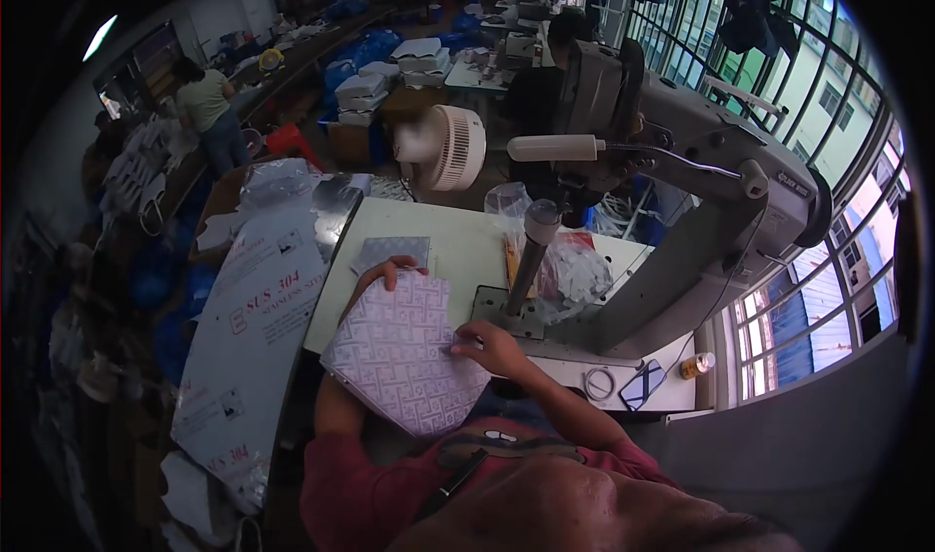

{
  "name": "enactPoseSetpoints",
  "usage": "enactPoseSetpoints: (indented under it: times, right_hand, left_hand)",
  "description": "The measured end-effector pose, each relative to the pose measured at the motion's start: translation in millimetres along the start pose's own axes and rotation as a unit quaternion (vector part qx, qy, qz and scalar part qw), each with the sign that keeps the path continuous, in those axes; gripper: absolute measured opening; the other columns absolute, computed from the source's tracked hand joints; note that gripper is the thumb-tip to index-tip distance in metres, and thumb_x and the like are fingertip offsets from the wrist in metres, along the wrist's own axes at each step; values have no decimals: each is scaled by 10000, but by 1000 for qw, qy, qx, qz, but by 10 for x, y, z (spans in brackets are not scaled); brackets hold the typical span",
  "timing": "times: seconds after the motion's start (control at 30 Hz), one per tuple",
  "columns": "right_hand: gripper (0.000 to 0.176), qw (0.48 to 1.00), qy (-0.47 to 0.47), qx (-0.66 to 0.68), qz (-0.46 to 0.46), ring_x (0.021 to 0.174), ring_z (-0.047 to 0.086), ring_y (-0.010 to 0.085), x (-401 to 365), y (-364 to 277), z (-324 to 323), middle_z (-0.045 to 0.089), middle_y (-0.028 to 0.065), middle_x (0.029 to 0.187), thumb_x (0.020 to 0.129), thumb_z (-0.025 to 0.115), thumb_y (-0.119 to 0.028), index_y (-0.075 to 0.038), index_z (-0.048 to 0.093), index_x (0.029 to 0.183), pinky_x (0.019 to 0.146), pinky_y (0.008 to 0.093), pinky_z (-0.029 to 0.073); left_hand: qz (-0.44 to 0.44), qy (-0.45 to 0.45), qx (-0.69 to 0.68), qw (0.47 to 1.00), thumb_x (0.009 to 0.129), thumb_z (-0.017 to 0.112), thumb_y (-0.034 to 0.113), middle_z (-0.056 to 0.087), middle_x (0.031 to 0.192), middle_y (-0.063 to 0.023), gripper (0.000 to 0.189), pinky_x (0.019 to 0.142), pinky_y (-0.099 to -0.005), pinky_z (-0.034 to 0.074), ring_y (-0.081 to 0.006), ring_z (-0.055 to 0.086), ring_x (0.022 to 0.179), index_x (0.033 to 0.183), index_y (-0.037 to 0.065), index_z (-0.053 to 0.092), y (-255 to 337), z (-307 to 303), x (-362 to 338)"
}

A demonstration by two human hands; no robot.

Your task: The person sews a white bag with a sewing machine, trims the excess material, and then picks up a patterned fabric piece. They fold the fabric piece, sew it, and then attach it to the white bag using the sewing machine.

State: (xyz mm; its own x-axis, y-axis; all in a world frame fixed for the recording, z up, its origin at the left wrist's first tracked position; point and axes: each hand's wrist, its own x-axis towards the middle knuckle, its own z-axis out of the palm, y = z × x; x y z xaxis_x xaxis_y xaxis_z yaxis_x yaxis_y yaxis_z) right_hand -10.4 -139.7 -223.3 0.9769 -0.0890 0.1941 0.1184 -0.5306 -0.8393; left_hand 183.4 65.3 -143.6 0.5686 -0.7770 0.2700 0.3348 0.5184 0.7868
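In front of my chest I hold a pale fabric piece (404, 352) with a grey-lilac geometric print. It is tilted, with its lower edge close to my lap and a fold along the lower left. My left hand (388, 272) reaches behind it, fingers curled over its top edge; the rest of that hand is hidden. At its right edge, my right hand (492, 348) is closed with thumb and fingers pinching the material. Behind the piece, a flat printed panel (392, 250) lies on the white table (458, 223). The post-bed sewing machine (682, 163) stands to the right.
A white fan (458, 148) stands beyond the table. Plastic-bagged white pieces (579, 272) lie by the machine's post. A phone (642, 385), a cable coil (599, 384) and a small jar (697, 365) sit at right. A film-wrapped sheet (258, 309) covers the left side.
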Motion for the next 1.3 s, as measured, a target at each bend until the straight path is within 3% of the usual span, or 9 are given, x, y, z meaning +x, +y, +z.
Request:
enactPoseSetpoints:
  times: [0.07,0.17,0.23,0.37,0.7,0.77,0.9,1.23,1.3]
  right_hand:
    - [395,998,-34,0,60,886,657,246,-52,87,-25,688,115,949,935,782,-375,-39,702,1124,807,378,531]
    - [356,988,-106,38,107,788,555,146,-108,444,-99,627,50,847,953,778,-365,-35,657,1008,718,337,466]
    - [388,981,-142,84,100,726,499,113,-220,587,-65,577,18,775,969,764,-376,-29,607,894,656,326,419]
    - [353,939,-137,268,166,742,440,54,-261,394,-40,523,-59,766,1007,733,-347,-48,614,861,626,295,367]
    - [278,893,-126,336,273,591,378,31,-86,-396,-420,482,-89,723,1017,720,-363,-101,645,958,509,242,258]
    - [275,890,-129,345,271,593,383,28,-210,-325,-511,482,-91,727,1018,718,-359,-100,642,964,506,238,256]
    - [258,876,-164,362,272,598,387,21,-442,-165,-755,487,-96,748,1016,722,-339,-95,645,983,505,234,255]
    - [289,881,-130,362,277,628,408,15,-539,-288,-784,558,-92,805,1011,727,-321,-67,690,1142,536,220,279]
    - [283,885,-107,350,287,632,410,14,-507,-315,-753,559,-98,810,1015,719,-305,-60,693,1155,539,221,284]
  left_hand:
    - [-49,43,13,998,957,680,113,496,1463,-162,87,1109,-530,511,-364,535,1365,939,60,612,-55,-51,-27]
    - [-10,133,-36,990,1035,622,301,444,1580,-187,299,1178,-535,426,-375,493,1425,1173,39,664,-112,-270,-196]
    - [12,16,-129,991,1076,470,552,510,1553,-215,617,1227,-528,342,-373,463,1461,1297,9,663,-194,-704,-477]
    - [40,-12,-114,993,1018,245,770,655,1387,-236,964,1226,-535,340,-392,487,1439,1261,-58,674,-257,-769,-751]
    - [-4,103,26,994,967,194,843,621,1426,-250,1089,1166,-513,427,-380,587,1334,1374,-75,615,143,-785,-868]
    - [-122,98,160,975,958,195,854,659,1373,-229,1110,1132,-464,459,-341,633,1271,1369,-92,605,47,-814,-988]
    - [-240,132,57,960,972,266,839,699,1312,-180,1063,1069,-400,492,-281,664,1209,1368,-89,601,-374,-1116,-1186]
    - [-191,88,125,970,992,328,805,684,1331,-194,1002,1077,-388,486,-275,652,1225,1379,-83,586,-151,-782,-1029]
    - [-97,89,195,972,985,415,782,670,1352,-203,960,1086,-386,482,-273,647,1236,1363,-82,595,-67,-540,-943]
